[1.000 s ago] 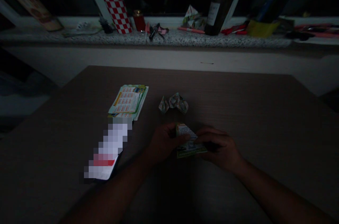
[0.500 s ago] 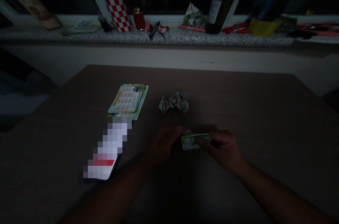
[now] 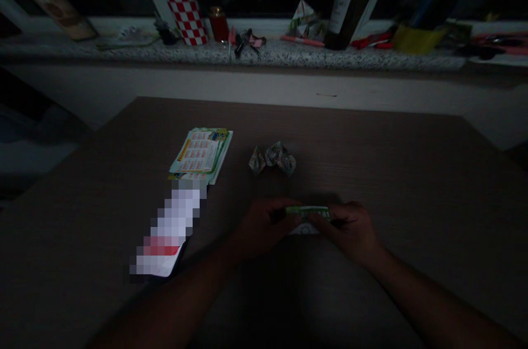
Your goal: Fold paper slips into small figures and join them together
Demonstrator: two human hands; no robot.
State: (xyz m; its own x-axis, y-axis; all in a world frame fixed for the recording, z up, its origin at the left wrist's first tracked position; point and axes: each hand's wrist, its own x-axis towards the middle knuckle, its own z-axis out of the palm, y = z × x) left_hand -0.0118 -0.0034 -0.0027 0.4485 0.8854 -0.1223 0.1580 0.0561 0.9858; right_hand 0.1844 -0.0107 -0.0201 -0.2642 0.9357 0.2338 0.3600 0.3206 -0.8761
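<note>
The left hand (image 3: 264, 228) and the right hand (image 3: 355, 231) hold a folded piece of printed paper (image 3: 307, 226) between them, over the near middle of the wood-grain surface (image 3: 371, 156). Each grip pinches one end of it, the thumbs on the side facing the person and almost meeting. Just beyond sit small folded-paper shapes (image 3: 281, 158). To their left lies a stack of calendar cards (image 3: 198, 152), with a lit phone (image 3: 165, 265), mostly pixelated, at its near edge.
</note>
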